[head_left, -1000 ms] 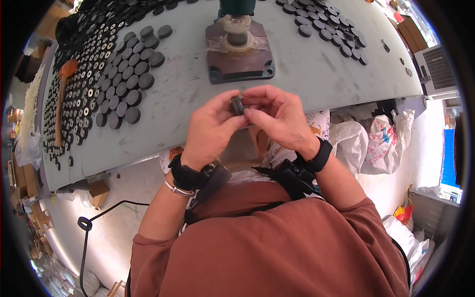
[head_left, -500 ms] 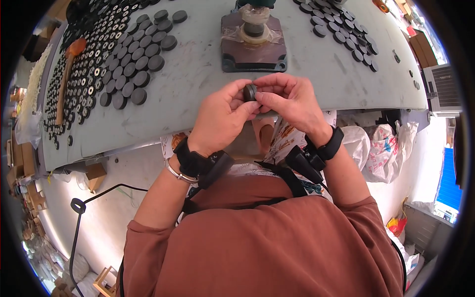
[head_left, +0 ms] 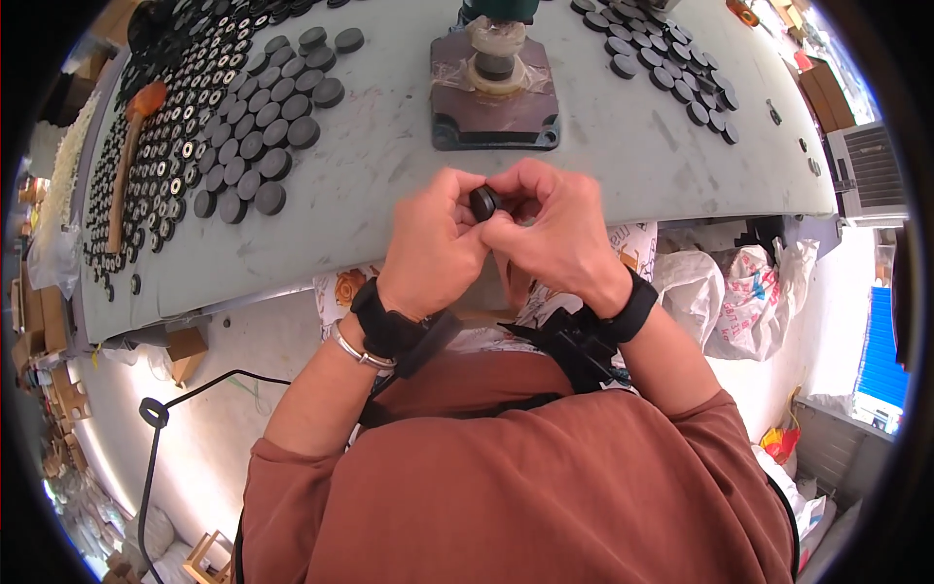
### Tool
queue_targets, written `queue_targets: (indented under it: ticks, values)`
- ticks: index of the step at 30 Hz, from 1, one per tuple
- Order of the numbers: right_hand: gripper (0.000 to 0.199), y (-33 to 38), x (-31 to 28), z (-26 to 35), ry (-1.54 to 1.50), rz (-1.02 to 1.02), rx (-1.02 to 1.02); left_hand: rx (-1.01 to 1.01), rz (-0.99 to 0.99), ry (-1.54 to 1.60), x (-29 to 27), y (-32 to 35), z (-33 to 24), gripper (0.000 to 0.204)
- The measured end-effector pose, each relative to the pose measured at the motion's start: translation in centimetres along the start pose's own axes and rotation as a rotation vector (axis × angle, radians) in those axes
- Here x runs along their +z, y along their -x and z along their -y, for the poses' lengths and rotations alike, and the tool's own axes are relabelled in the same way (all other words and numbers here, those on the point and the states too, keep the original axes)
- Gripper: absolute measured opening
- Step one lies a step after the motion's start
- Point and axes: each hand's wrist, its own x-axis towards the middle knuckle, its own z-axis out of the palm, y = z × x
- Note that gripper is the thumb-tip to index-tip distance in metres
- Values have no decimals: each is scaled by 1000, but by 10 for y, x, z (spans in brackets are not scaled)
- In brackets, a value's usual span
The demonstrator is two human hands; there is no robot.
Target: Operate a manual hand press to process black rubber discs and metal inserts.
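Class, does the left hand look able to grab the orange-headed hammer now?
Probably not readily: the left hand is occupied with a dark disc, and grey discs lie between this hand and the hammer.

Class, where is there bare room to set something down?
Free: the tabletop between the left disc cluster and the machine base, and between that base and the right disc cluster. Crowded: far left, where small rings surround the orange-headed hammer.

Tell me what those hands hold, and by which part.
A black disc, seemingly by its edge, between left hand and right hand; some contacts are hidden.
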Motion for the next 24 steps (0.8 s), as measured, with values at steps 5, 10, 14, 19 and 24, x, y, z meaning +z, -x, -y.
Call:
queue_targets:
  ticks: [5,10,14,19,24]
  values:
    - [22,-2,0,4,87,-66,-112,15,5,94,1,-2,-1,26]
    - [25,3,-13,-4,-209,71,20,72,-30,73,0,3,-2,35]
    - [31,9,-22,-8,-686,104,103,443,-167,-314,-1,2,-9,43]
    - [34,-8,-53,-6,-408,66,206,448,-179,-369,2,-1,-24,51]
    - [33,-74,-103,-46,716,-277,-158,348,-171,-349,-12,-5,-14,39]
